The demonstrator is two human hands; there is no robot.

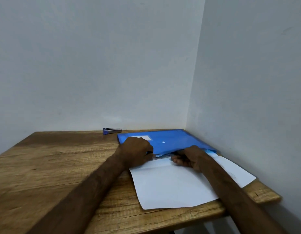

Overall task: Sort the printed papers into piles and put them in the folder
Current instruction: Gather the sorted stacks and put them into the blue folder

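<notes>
While my left hand is curled tight on the near left corner of the blue folder, pinching its lip as far as I can judge, my right hand has its fingertips tucked under the front flap, where they are hidden, so I cannot tell whether they grip anything or only prop the mouth open. The papers lie flat on the table in front of me, their far edge just inside the folder's mouth and most of their length outside it; one sheet fans out to the right from under my forearm, towards the table's edge. I judge I am at the feeding-in step, with most of it left to do. The risk is that the sheets catch on what is already inside and buckle if I push them in without holding the mouth wide. The fanned sheet could miss the opening, crease at its corner, or slide off the table. The folder sits in the corner against the wall, so a hard push may bunch it up there. A stapler sits well apart at the back, out of the way.
</notes>
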